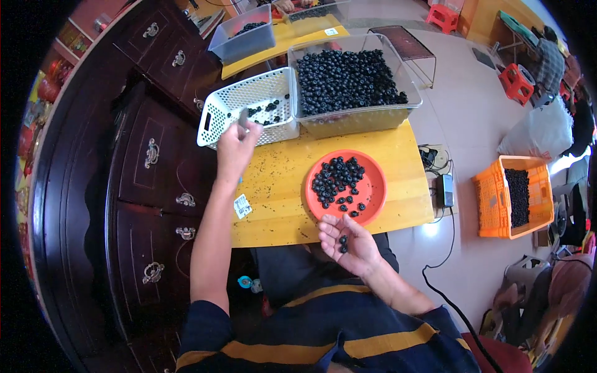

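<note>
My left hand [235, 152] reaches over the near edge of a white perforated basket [217, 112], fingers drawn together around something narrow and greyish that I cannot make out. Some small black round pieces [272, 107] lie scattered on the basket's floor. Palm up, my right hand [356, 248] cups a few of the same shiny black pieces [343, 244] just off the near rim of a red round plate [377, 198]. More black pieces [337, 177] with pale centres are heaped on that plate.
A clear tub [354, 118] full of black pieces adjoins the basket on the yellow table [273, 211]. Dark crumbs and a white label [242, 206] lie there. Left stands a dark drawer cabinet [149, 174]; right, an orange crate [494, 205] and a power adapter [445, 190]. Another person's hand [285, 5] shows beyond.
</note>
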Demonstrator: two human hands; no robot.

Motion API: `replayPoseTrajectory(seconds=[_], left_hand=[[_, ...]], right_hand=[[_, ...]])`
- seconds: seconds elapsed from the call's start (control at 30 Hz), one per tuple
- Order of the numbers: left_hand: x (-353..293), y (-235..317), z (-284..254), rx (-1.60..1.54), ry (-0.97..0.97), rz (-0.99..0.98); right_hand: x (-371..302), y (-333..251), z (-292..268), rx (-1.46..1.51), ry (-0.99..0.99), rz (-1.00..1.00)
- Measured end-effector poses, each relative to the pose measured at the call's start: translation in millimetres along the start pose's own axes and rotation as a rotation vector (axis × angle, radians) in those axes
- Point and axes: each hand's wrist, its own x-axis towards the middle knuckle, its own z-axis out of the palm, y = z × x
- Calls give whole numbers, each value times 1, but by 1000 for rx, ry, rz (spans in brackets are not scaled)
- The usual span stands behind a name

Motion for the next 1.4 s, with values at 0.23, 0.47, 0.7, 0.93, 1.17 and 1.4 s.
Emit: replayPoseTrajectory(seconds=[0.23, 0.47, 0.7, 0.93, 1.17, 1.4], left_hand=[[-154, 39, 17, -358, -638, 37], [-218, 64, 36, 78, -555, 222], [-222, 60, 27, 20, -499, 217], [-231, 51, 22, 83, -502, 207], [-218, 55, 11, -57, -357, 164], [-212, 57, 6, -28, -377, 166]], right_hand=[[5, -1, 6, -53, -30, -36], [20, 16, -11, -35, -155, -5], [11, 17, -5, -23, -156, -6], [13, 22, -4, -45, -134, 4], [10, 19, -6, -219, -95, 7], [-1, 20, 11, -496, -24, -16]])
